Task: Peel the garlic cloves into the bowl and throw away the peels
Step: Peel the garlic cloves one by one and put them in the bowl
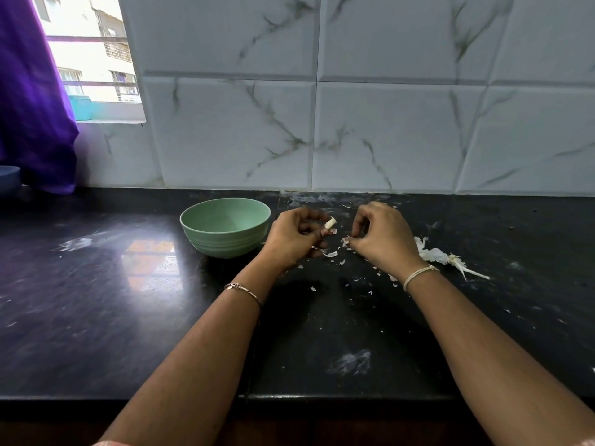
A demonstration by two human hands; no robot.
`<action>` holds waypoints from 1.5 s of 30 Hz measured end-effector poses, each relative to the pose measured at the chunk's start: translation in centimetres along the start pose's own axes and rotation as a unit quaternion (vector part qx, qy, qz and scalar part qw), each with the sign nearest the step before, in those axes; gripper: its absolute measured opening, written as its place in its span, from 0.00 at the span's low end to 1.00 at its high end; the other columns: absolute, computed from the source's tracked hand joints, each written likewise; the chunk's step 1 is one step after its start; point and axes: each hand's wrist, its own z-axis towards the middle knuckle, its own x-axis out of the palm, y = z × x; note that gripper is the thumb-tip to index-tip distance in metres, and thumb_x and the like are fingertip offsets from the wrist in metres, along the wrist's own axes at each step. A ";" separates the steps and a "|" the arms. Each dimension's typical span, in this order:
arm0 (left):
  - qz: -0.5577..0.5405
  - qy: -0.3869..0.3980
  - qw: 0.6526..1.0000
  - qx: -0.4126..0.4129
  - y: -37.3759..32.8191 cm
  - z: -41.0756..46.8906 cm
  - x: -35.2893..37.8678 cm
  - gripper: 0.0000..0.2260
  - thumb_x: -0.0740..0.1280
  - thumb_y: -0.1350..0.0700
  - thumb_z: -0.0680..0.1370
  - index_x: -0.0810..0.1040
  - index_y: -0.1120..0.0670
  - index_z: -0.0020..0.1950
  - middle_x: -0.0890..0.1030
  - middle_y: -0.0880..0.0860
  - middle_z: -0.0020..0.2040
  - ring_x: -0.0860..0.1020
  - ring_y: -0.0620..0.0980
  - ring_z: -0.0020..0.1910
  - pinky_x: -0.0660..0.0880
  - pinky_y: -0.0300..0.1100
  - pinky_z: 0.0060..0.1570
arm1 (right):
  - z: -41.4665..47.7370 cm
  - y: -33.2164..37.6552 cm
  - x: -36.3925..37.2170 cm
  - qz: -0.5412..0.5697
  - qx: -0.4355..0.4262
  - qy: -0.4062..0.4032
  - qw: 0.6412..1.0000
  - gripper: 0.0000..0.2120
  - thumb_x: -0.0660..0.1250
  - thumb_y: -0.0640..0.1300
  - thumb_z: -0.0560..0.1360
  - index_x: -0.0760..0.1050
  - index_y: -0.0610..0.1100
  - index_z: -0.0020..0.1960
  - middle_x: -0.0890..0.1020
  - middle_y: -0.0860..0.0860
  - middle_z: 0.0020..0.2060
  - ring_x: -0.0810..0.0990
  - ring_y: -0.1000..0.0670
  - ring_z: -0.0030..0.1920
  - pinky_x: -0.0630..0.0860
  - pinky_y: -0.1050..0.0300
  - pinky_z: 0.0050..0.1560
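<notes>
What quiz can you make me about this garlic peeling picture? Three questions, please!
1. True or false: the right hand holds the garlic clove.
2. Where does the green bowl stand? A) left of the left hand B) right of both hands C) on a plate
3. Fill in: the big peel pile lies on the counter beside the ___ wrist.
Key: 1 false, the left hand pinches it and the right hand pinches a peel scrap; 2 A; 3 right.
</notes>
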 end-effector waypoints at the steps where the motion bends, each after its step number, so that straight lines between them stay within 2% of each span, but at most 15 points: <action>1: -0.003 -0.001 1.000 -0.004 0.0 0.0 0.0 0.09 0.66 0.68 0.78 0.78 0.61 0.57 0.83 0.62 0.50 0.80 0.48 0.35 0.79 0.39 0.33 | 0.0 0.1 0.0 0.020 -0.010 0.003 1.000 0.13 0.75 0.38 0.66 0.72 0.50 0.35 0.74 0.58 0.36 0.71 0.58 0.36 0.65 0.65 0.35; 4: -0.003 0.002 1.000 -0.011 0.2 0.1 0.1 0.06 0.65 0.68 0.79 0.78 0.61 0.54 0.82 0.60 0.47 0.79 0.46 0.33 0.80 0.39 0.33 | 0.0 0.2 0.1 0.065 -0.013 0.015 0.998 0.12 0.65 0.34 0.70 0.74 0.50 0.35 0.78 0.54 0.31 0.74 0.56 0.32 0.70 0.60 0.36; 6: -0.010 0.004 1.000 -0.016 0.2 0.1 0.1 0.06 0.64 0.67 0.79 0.78 0.61 0.54 0.82 0.59 0.47 0.78 0.46 0.33 0.80 0.40 0.34 | -0.1 0.3 0.1 0.082 0.012 0.017 0.996 0.14 0.60 0.36 0.72 0.75 0.47 0.32 0.77 0.50 0.26 0.73 0.51 0.28 0.72 0.56 0.34; 8: -0.014 -0.001 1.000 -0.017 0.2 0.1 0.1 0.07 0.64 0.67 0.80 0.77 0.63 0.56 0.80 0.58 0.46 0.78 0.46 0.34 0.80 0.41 0.35 | 0.1 0.2 0.2 0.126 0.036 0.023 0.991 0.15 0.59 0.40 0.74 0.76 0.45 0.30 0.78 0.47 0.27 0.76 0.48 0.31 0.74 0.50 0.39; 12: -0.019 -0.019 1.000 -0.015 0.1 0.0 0.2 0.08 0.66 0.65 0.79 0.78 0.64 0.58 0.79 0.58 0.48 0.77 0.49 0.38 0.81 0.41 0.34 | 0.5 -0.1 0.4 0.258 0.075 0.041 0.962 0.11 0.64 0.45 0.75 0.81 0.48 0.37 0.83 0.47 0.37 0.81 0.48 0.40 0.77 0.44 0.48; 14: -0.022 -0.022 0.999 -0.007 0.0 -0.1 0.1 0.07 0.67 0.65 0.79 0.80 0.62 0.55 0.79 0.59 0.47 0.77 0.52 0.39 0.81 0.41 0.34 | 0.4 0.0 0.3 0.276 0.061 0.061 0.957 0.05 0.70 0.45 0.75 0.83 0.45 0.44 0.85 0.48 0.40 0.82 0.49 0.44 0.78 0.48 0.51; 18: -0.021 -0.025 0.999 0.008 -0.3 -0.3 0.1 0.06 0.68 0.64 0.78 0.82 0.58 0.52 0.79 0.58 0.45 0.77 0.51 0.39 0.79 0.39 0.34 | 0.2 0.1 0.6 0.227 0.014 0.069 0.971 0.02 0.74 0.43 0.72 0.84 0.45 0.45 0.85 0.52 0.38 0.81 0.58 0.39 0.77 0.61 0.46; 22: -0.037 -0.031 0.999 0.004 -0.6 -0.5 0.2 0.06 0.67 0.65 0.78 0.81 0.59 0.53 0.80 0.57 0.43 0.77 0.50 0.38 0.81 0.40 0.35 | 0.2 0.1 1.0 0.214 0.007 0.047 0.976 0.02 0.74 0.43 0.73 0.84 0.46 0.45 0.84 0.55 0.37 0.79 0.61 0.36 0.74 0.66 0.42; 24: -0.050 -0.035 0.998 -0.001 -0.7 -0.6 0.2 0.06 0.67 0.65 0.78 0.81 0.60 0.54 0.80 0.57 0.42 0.77 0.49 0.37 0.81 0.39 0.34 | 0.1 0.3 1.1 0.205 0.004 0.033 0.978 0.02 0.73 0.43 0.74 0.83 0.46 0.45 0.83 0.55 0.37 0.79 0.60 0.37 0.75 0.64 0.42; 26: -0.073 -0.036 0.997 -0.010 -0.9 -0.7 0.3 0.07 0.68 0.65 0.78 0.81 0.61 0.54 0.80 0.56 0.41 0.76 0.47 0.35 0.81 0.38 0.34 | 0.1 0.4 1.2 0.195 0.005 0.024 0.980 0.01 0.72 0.43 0.74 0.83 0.46 0.46 0.84 0.54 0.38 0.81 0.54 0.39 0.78 0.58 0.44; 28: -0.096 -0.031 0.995 -0.018 -1.1 -0.8 0.3 0.06 0.68 0.65 0.78 0.81 0.61 0.54 0.80 0.56 0.40 0.77 0.49 0.36 0.80 0.37 0.34 | 0.2 0.3 1.3 0.185 0.008 0.014 0.983 0.01 0.71 0.42 0.75 0.82 0.47 0.46 0.84 0.52 0.38 0.82 0.49 0.41 0.79 0.52 0.46; 30: -0.111 -0.026 0.993 -0.022 -1.1 -0.9 0.4 0.07 0.69 0.65 0.77 0.81 0.62 0.54 0.80 0.57 0.39 0.77 0.51 0.38 0.80 0.36 0.33 | 0.3 0.2 1.3 0.176 0.006 0.005 0.984 0.01 0.71 0.42 0.75 0.81 0.48 0.46 0.83 0.52 0.38 0.82 0.49 0.41 0.80 0.50 0.46; 40: -0.174 -0.011 0.984 -0.044 -1.1 -0.8 0.4 0.08 0.68 0.67 0.77 0.80 0.64 0.55 0.81 0.57 0.38 0.79 0.49 0.37 0.80 0.38 0.40 | 0.1 0.4 1.0 0.108 -0.041 -0.019 0.993 0.02 0.69 0.43 0.75 0.80 0.46 0.47 0.80 0.56 0.37 0.78 0.54 0.37 0.77 0.56 0.40; 43: -0.223 -0.008 0.973 -0.060 -1.2 -0.6 0.0 0.06 0.68 0.68 0.76 0.80 0.63 0.52 0.83 0.55 0.37 0.82 0.47 0.37 0.80 0.40 0.45 | 0.0 0.3 0.5 0.059 -0.019 -0.031 0.998 0.02 0.73 0.46 0.72 0.81 0.50 0.41 0.78 0.59 0.32 0.78 0.55 0.36 0.75 0.60 0.39; 45: -0.258 0.002 0.963 -0.073 -1.3 -0.5 -0.2 0.06 0.67 0.68 0.76 0.80 0.62 0.51 0.84 0.55 0.37 0.83 0.47 0.36 0.80 0.41 0.48 | 0.0 0.0 0.2 0.048 -0.002 -0.027 0.998 0.09 0.76 0.46 0.69 0.78 0.51 0.34 0.79 0.58 0.31 0.79 0.55 0.35 0.76 0.58 0.38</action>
